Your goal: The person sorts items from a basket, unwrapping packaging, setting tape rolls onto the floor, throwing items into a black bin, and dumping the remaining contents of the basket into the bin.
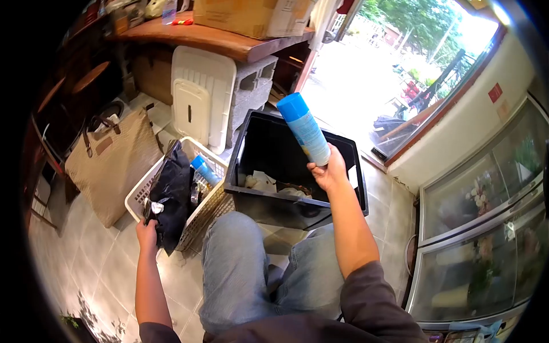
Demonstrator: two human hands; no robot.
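Observation:
My right hand [330,168] is wrapped round the lower end of a blue spray can [304,127] with a blue cap, holding it tilted above a black plastic bin [269,208]. Crumpled pale items [261,182] lie at the bottom of that bin. At the left, my left hand [147,231] grips the edge of a black bag [171,200] over a white plastic basket [137,197]. Inside the basket, beside the bag, a second blue can [205,170] lies among small things I cannot make out.
A woven tote bag [114,163] stands left of the basket. Behind are white plastic lids [203,94], concrete blocks [254,83] and a wooden table [229,46] bearing a cardboard box [249,17]. A glass-fronted cabinet [486,228] stands at the right, near an open doorway [366,74].

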